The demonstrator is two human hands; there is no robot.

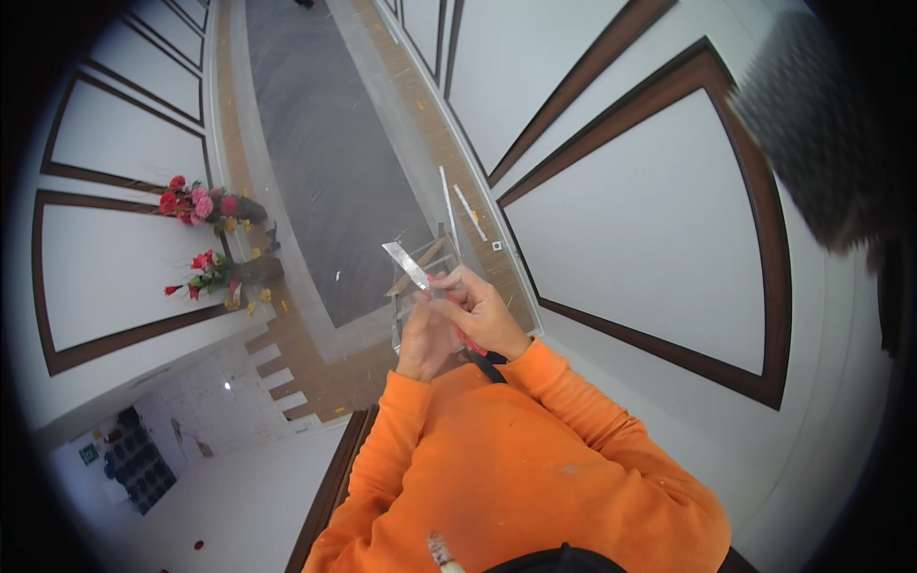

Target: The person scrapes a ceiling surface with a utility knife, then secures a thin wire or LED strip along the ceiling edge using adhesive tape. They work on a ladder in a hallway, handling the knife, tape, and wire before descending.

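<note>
My two hands meet in front of my chest, high above the floor. Between them a flat silvery strip (pixel 405 265) with a slanted end points up and to the left. My right hand (pixel 482 310) is closed around a tool with a red-and-black handle (pixel 471 344), whose end sticks out below the palm. Bits of red also show between the fingertips at the strip's base. My left hand (pixel 428 336) is closed at the strip's lower end, its fingers partly covered by the right. Whether strip and handle are one piece is hidden.
Below my hands stands a stepladder (pixel 394 320). Two white strips (pixel 470 212) and a small white square piece (pixel 497 245) lie on the floor by the right wall. Flower arrangements (pixel 215 272) stand left, beside a grey carpet (pixel 334 172). A blurred grey bristly object (pixel 812 124) hangs upper right.
</note>
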